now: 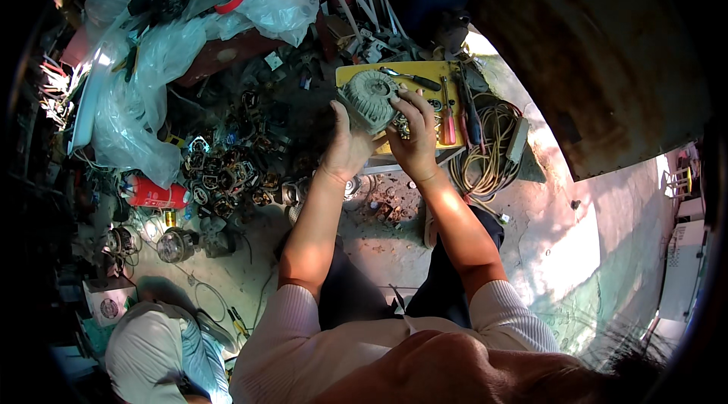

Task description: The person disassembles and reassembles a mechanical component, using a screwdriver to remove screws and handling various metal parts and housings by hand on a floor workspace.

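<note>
The right hand (413, 131) is gripping the round, finned metal part (371, 95) at its right side, with the fingertips resting on the rim and face beside the central bore. The left hand (343, 142) is lying at the lower left of the part, with the thumb standing upright and wide of the fingers; the fingers are passing behind the part, and their closure cannot be told. The finned part is facing upward at a tilt and is overlapping the left portion of the yellow tray (426, 70) in view; contact between the two cannot be told. On the tray, a black-handled ratchet (421, 81) is lying behind the right hand, and a red-handled screwdriver (450, 129) is lying to its right. Beside the tray, a coiled cable (476, 169) is resting on the right. To the left, a pile of small metal parts (224, 169) is covering the floor, and a red cylinder (157, 193) is lying near it. At the lower left, another person (144, 351) is showing in part, with yellow-handled pliers (240, 324) lying close by
</note>
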`<state>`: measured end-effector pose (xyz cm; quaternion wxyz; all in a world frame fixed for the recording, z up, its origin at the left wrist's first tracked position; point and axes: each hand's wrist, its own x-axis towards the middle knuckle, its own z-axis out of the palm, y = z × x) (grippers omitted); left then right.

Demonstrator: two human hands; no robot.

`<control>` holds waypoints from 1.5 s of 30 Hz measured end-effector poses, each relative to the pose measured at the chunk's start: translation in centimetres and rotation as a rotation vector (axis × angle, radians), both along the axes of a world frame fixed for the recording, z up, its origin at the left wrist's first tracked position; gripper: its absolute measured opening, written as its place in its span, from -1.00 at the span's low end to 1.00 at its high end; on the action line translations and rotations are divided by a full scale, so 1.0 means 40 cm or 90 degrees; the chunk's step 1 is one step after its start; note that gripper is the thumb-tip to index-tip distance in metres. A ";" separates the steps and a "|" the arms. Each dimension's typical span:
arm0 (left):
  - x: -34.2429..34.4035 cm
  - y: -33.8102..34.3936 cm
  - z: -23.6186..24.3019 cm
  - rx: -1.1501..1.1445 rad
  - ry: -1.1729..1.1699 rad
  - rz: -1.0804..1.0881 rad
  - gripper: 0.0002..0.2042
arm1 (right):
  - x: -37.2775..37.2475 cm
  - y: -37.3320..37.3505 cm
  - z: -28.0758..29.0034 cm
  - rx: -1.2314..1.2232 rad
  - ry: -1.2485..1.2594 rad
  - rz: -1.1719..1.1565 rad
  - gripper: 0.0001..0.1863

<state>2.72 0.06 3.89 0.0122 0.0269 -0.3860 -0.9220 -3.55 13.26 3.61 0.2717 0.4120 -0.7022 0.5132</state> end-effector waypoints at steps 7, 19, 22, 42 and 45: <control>0.002 0.004 0.015 -0.015 0.009 0.021 -0.05 | -0.003 0.004 -0.001 -0.012 0.022 -0.012 -0.32; 0.018 -0.049 0.053 -0.384 0.093 0.172 -0.10 | -0.045 0.014 -0.040 -0.476 -0.956 0.451 -0.55; 0.011 -0.055 0.040 -0.416 0.093 0.162 -0.11 | -0.042 0.008 -0.033 -0.482 -0.970 0.490 -0.56; 0.010 -0.052 0.054 -0.354 0.061 0.223 -0.38 | -0.023 -0.009 -0.030 -0.445 -0.970 0.490 -0.56; 0.019 -0.043 0.069 -0.356 -0.012 0.252 -0.40 | -0.024 -0.010 -0.032 -0.453 -0.986 0.491 -0.58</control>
